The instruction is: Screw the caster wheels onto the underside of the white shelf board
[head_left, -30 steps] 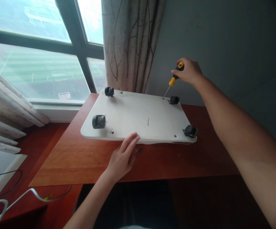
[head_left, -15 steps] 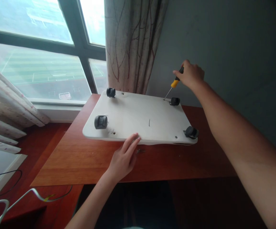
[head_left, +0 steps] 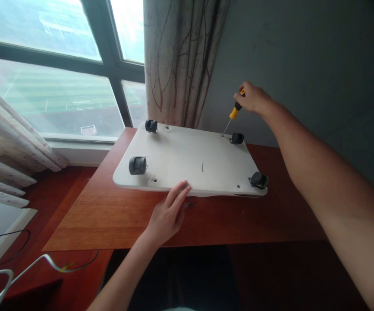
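A white board (head_left: 180, 151) with rounded corners lies on the table, with black caster wheels standing up near its corners, among them a front-left caster (head_left: 137, 165) and a back-right caster (head_left: 237, 138). My right hand (head_left: 253, 97) is closed round the handle of a yellow and black screwdriver (head_left: 234, 113). Its tip meets the hole near the board's far edge, just left of the back-right caster. At the near edge, my left hand (head_left: 169, 211) rests with its fingers stretched onto the board. The thumb of that hand is hidden.
Small metal pieces, perhaps screws (head_left: 190, 204), lie on the reddish wooden table (head_left: 109, 220) beside my left hand. A curtain (head_left: 180, 65) and a grey wall (head_left: 303, 73) stand behind. White cable (head_left: 28, 263) loops at lower left, near the window side.
My right hand has turned about the screwdriver handle and shifted slightly left, tilting the handle more upright. The tip stays at the same hole. My left hand and the board stay put.
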Action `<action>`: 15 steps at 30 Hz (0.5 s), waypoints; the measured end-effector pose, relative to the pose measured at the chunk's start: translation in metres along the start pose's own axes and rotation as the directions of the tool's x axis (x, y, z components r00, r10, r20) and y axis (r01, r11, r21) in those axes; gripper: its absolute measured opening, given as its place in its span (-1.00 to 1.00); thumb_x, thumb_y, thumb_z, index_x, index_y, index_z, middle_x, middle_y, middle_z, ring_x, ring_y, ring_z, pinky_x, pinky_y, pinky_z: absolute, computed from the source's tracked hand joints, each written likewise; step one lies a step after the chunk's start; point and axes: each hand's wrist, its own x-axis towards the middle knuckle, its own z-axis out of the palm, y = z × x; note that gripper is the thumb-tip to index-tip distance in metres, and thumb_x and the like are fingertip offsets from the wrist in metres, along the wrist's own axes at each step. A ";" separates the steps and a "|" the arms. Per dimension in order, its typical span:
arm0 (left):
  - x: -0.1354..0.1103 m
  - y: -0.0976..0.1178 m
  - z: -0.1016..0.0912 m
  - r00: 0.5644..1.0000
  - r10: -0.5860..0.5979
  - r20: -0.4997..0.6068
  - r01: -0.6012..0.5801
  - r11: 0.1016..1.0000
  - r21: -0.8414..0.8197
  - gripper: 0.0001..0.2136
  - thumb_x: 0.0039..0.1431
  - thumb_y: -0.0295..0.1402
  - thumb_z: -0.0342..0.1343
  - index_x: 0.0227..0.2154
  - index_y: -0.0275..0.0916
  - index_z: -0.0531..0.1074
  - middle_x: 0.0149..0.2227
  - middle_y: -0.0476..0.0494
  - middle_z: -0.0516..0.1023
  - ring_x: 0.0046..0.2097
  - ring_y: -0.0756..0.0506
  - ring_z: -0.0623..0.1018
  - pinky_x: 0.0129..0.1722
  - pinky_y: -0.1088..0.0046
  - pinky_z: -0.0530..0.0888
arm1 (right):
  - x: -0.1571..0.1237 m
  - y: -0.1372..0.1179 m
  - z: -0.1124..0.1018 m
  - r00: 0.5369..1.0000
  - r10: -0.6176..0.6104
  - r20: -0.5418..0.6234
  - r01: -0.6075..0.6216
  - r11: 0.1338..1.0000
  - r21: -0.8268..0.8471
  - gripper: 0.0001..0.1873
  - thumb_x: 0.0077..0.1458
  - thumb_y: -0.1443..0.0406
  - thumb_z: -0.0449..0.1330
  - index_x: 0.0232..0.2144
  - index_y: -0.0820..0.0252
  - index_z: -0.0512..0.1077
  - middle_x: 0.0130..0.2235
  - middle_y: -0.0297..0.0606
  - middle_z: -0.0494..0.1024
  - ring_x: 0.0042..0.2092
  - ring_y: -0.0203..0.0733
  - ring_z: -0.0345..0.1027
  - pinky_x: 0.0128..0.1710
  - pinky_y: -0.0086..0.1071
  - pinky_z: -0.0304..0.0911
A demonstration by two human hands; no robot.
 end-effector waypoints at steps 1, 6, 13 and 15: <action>0.000 0.000 0.000 1.000 -0.002 0.000 0.002 1.000 0.000 -0.34 0.28 -0.58 -0.06 0.40 -0.09 0.01 0.38 -0.29 0.18 0.29 -0.22 0.40 -0.04 0.35 0.62 | 0.003 -0.001 0.000 0.999 0.018 0.037 -0.019 0.999 0.026 -0.59 0.22 0.16 0.22 0.10 0.02 0.35 0.08 -0.07 0.48 0.03 0.11 0.40 -0.06 0.04 0.40; 0.000 0.000 0.000 1.000 0.000 -0.001 0.000 1.000 -0.002 -0.35 0.29 -0.57 -0.06 0.40 -0.09 0.01 0.38 -0.28 0.18 0.30 -0.22 0.38 0.01 0.33 0.60 | 0.003 -0.006 0.000 0.999 0.023 0.034 -0.024 0.999 0.036 -0.60 0.19 0.24 0.27 0.07 0.08 0.38 0.09 -0.10 0.47 -0.03 0.02 0.44 -0.15 -0.11 0.46; 0.000 0.000 0.000 1.000 -0.003 0.001 0.003 1.000 -0.001 -0.36 0.30 -0.56 -0.07 0.40 -0.09 0.01 0.39 -0.27 0.18 0.32 -0.22 0.36 0.07 0.28 0.58 | -0.003 -0.008 -0.006 0.995 0.095 0.000 -0.095 0.992 -0.080 -0.49 0.20 0.17 0.27 0.13 0.28 0.35 0.07 0.09 0.45 -0.01 0.02 0.39 -0.07 -0.11 0.36; 0.000 0.001 0.000 1.000 -0.001 -0.008 0.001 1.000 0.002 -0.37 0.31 -0.56 -0.06 0.40 -0.09 0.02 0.38 -0.27 0.19 0.31 -0.22 0.37 0.05 0.29 0.58 | -0.001 -0.008 -0.008 0.991 0.094 0.091 -0.097 0.995 0.038 -0.46 0.21 0.32 0.24 0.21 0.27 0.28 0.15 0.10 0.38 -0.06 -0.15 0.37 -0.16 -0.26 0.37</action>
